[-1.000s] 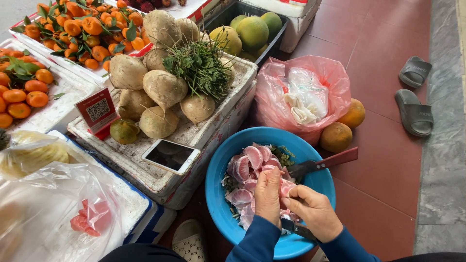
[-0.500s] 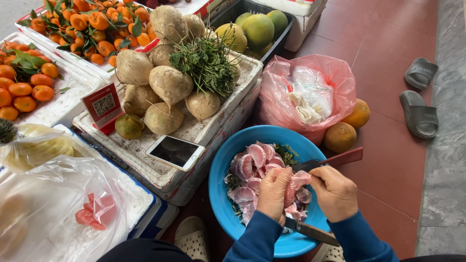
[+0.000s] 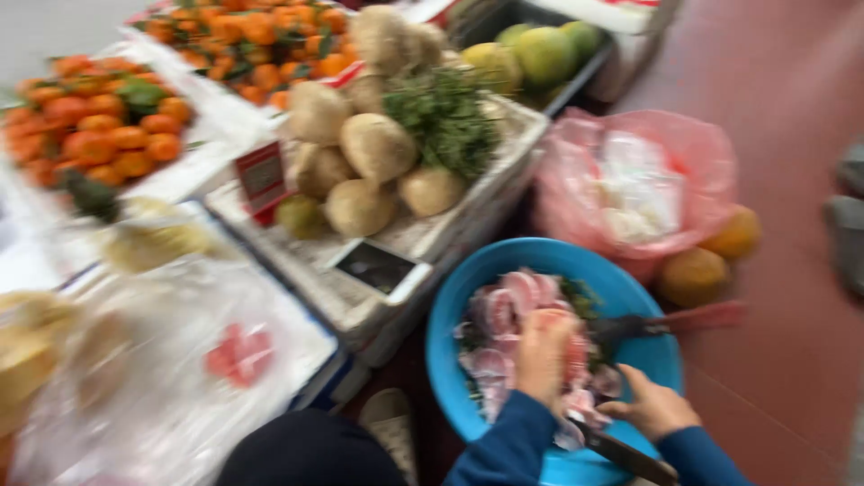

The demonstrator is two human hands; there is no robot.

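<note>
Frame was motion-blurred, so fine detail was soft. The person crouched over a blue basin point(image 3: 454, 315) on the red floor, w/ a heap of pink cut pieces point(image 3: 499, 315) already piled inside it, mostly toward the left & far side. Judging from that pile, a good share of the cutting looked done; one piece point(image 3: 562, 346) was in hand, so work wasn't finished, & how much uncut stock was left couldn't be told. The left hand point(image 3: 543, 358) sat over the basin's middle, fingers curled together & clamped on that pink piece, which showed at the fingertips, just above the rest of the heap. The right hand point(image 3: 650, 407) was low at the basin's near-right rim, fingers wrapped round the dark handle of a knife point(image 3: 621, 453); blade ran back toward the left hand's piece, approx touching it, tho blur hid the exact contact. A 2nd tool w/ a reddish handle point(image 3: 706, 317) lay across the basin's right rim. Beside the basin: a white crate of pale round roots point(image 3: 373, 148) w/ greens, a phone-like dark slab point(image 3: 376, 267) on its edge, a pink plastic bag point(image 3: 639, 184), & orange fruit point(image 3: 693, 274) just right of the basin.
</note>
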